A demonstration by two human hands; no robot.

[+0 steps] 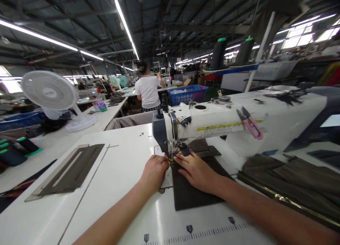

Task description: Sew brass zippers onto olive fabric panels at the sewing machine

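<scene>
A white sewing machine (212,122) stands over the white table, its needle area at the middle of the view. Under its head and to the right lies a dark olive fabric piece (193,193). My right hand (198,170) rests flat on this fabric, fingers spread towards the presser foot. Just left of the needle, my left hand (155,170) has its fingers bent and pressed together at the fabric's edge; what they hold is too small to make out. Pink-handled thread snips (251,124) are on the machine's arm.
Stacked flat olive pieces (71,170) lie on the left of the table (119,213). More dark fabric (294,181) is at the right. Beyond are a white fan (50,90), thread cones (219,53), a blue basket (187,95) and a person in a white shirt (150,92).
</scene>
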